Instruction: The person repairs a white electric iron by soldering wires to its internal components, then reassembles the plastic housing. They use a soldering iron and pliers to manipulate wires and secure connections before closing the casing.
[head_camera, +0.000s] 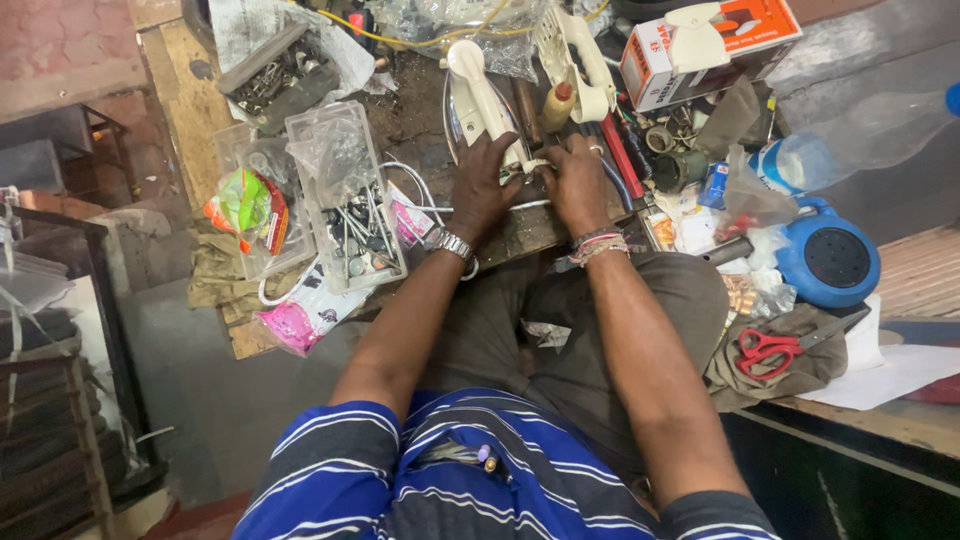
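Both hands meet at the rear of a cream clothes iron (478, 95) lying on the cluttered wooden bench (190, 90). The left hand (482, 185) presses down on the iron's heel, fingers curled over it; the right hand (575, 180) pinches a small pale fitting (537, 166) where the white cord (420, 190) enters. To do this well, I judge the left should hold the body dead steady while the right works in small, square movements — no twisting the cord. Around them: a clear plastic tray of screws (345, 195), red-handled scissors (765, 350), a blue round device (828, 262) — a cramped workshop corner
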